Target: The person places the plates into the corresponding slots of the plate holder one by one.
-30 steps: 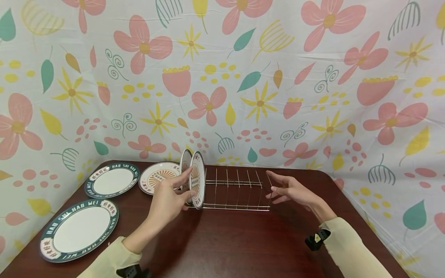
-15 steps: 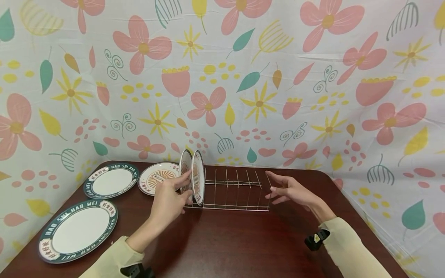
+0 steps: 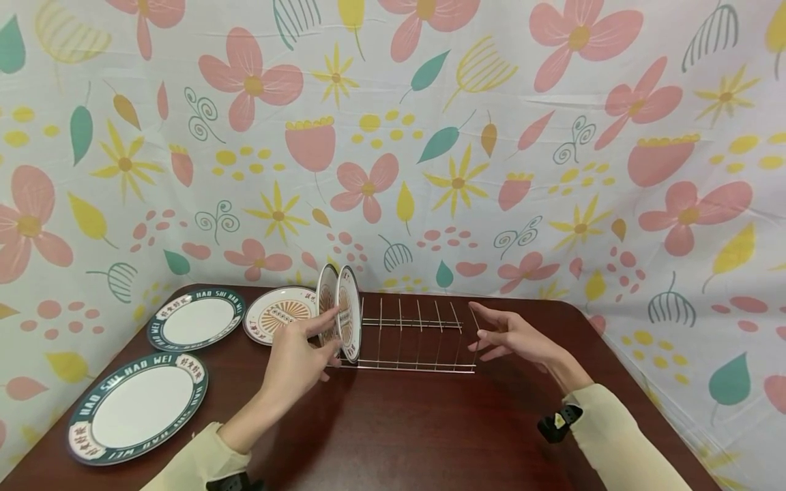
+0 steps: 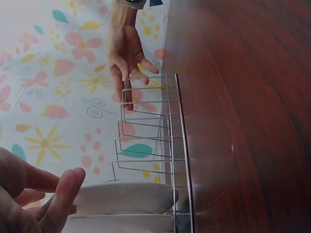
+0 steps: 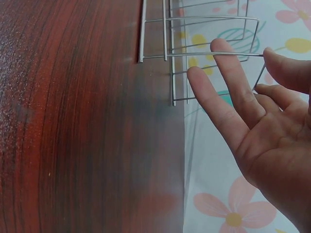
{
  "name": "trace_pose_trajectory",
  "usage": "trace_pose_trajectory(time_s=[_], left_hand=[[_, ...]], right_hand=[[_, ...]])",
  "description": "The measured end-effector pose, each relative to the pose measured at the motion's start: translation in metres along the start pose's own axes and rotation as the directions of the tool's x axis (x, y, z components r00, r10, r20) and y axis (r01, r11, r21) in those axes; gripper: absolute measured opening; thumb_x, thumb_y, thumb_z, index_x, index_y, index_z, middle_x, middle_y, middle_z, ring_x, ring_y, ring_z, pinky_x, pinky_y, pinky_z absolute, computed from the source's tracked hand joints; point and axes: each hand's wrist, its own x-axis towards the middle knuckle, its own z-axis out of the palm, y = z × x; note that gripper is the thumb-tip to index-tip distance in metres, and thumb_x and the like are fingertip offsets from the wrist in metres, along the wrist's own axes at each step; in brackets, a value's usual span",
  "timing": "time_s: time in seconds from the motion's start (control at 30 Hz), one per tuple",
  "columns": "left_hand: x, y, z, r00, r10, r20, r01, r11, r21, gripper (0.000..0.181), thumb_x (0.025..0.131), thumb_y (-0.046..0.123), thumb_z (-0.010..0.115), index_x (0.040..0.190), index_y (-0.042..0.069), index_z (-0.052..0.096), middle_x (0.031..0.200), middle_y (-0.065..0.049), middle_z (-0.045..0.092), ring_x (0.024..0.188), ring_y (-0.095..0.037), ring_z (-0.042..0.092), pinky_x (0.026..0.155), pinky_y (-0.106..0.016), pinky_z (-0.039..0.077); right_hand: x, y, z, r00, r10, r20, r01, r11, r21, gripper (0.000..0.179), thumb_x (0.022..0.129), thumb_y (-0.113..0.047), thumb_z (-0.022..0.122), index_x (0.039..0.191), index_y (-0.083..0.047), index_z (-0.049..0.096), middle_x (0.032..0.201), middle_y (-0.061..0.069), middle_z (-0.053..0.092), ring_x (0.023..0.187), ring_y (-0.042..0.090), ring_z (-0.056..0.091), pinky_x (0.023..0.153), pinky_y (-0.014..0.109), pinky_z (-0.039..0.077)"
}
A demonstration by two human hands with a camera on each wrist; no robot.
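Two white plates with a gold sunburst print stand on edge at the left end of a wire plate rack (image 5: pixel 142 29). My left hand (image 3: pixel 295 354) is at the near side of these plates, index finger extended toward the right plate (image 3: pixel 351 307) and thumb at its lower rim. The left plate (image 3: pixel 327 286) is partly hidden by that plate and the hand. In the left wrist view, fingertips lie right by the plate rims. At the rack's right end, my right hand (image 3: pixel 522 341) pinches the end wire between thumb and index finger, its other fingers spread.
Flat on the table (image 3: pixel 430 429) at left lie two green-rimmed plates, one farther back (image 3: pixel 196 320) and a larger one nearer (image 3: pixel 141 409). Another sunburst plate (image 3: pixel 264 317) lies behind my left hand. A flower-printed cloth (image 3: pixel 393 136) hangs behind the table.
The right plate has settled slightly upward into the rack and now leans a little left. My left index finger has slid lower and the grip has loosened. The right hand stays put.
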Motion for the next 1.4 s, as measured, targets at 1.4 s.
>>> trace_pose_trajectory(time_s=[1.4], left_hand=[[-0.035,-0.039,-0.108,0.985,-0.109,0.136,0.091,0.987,0.136,0.056,0.090,-0.002,0.080,0.144,0.006,0.066,0.118,-0.018,0.075,0.076,-0.019,0.077,0.054,-0.032,0.062]], right_hand=[[0.001,-0.001,0.000,1.000,-0.003,0.012,0.003,1.000,0.001,0.072,0.111,-0.009,0.054,0.167,0.000,0.010,0.173,0.023,0.004,0.116,0.041,0.068,0.089,0.054,0.060]])
